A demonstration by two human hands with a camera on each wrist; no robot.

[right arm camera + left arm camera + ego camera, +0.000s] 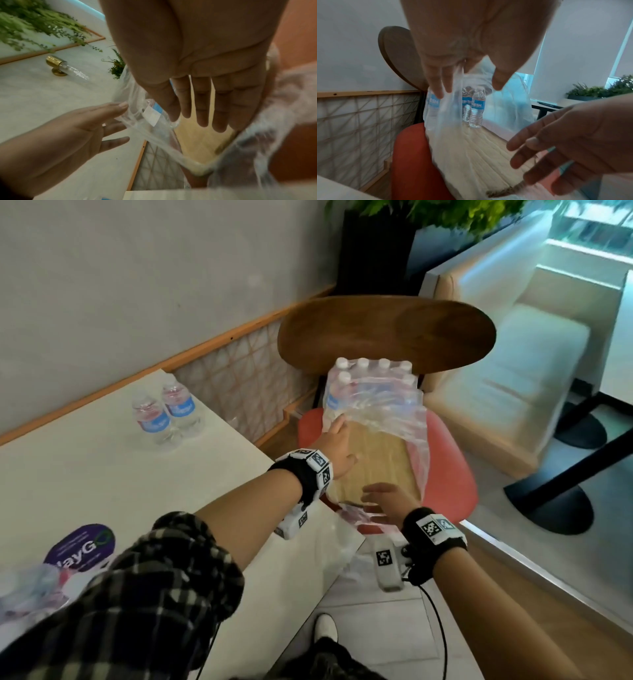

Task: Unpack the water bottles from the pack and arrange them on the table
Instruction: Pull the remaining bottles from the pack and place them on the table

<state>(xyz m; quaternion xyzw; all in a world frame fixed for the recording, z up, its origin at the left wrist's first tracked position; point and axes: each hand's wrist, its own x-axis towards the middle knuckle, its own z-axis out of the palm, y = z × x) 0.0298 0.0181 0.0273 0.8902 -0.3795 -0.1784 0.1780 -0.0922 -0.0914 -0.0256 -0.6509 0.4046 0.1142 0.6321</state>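
A shrink-wrapped pack of small water bottles (pixel 370 392) with blue labels stands at the back of a red chair seat (pixel 452 467). Its clear wrap (pixel 411 440) is torn open at the front over an empty beige cardboard base (pixel 376 460). My left hand (pixel 337 436) reaches into the opening with straight fingers against the wrap, close to the nearest bottles (pixel 476 108). My right hand (pixel 383 501) hovers open over the front of the seat, holding nothing. Two bottles (pixel 150 419) (pixel 180 405) stand upright on the white table (pixel 102 474).
The chair's wooden backrest (pixel 387 333) rises right behind the pack. Crumpled plastic (pixel 27 587) and a purple sticker (pixel 80 546) are at the table's near left. A pale bench (pixel 513 378) and a black table base (pixel 548 501) are to the right.
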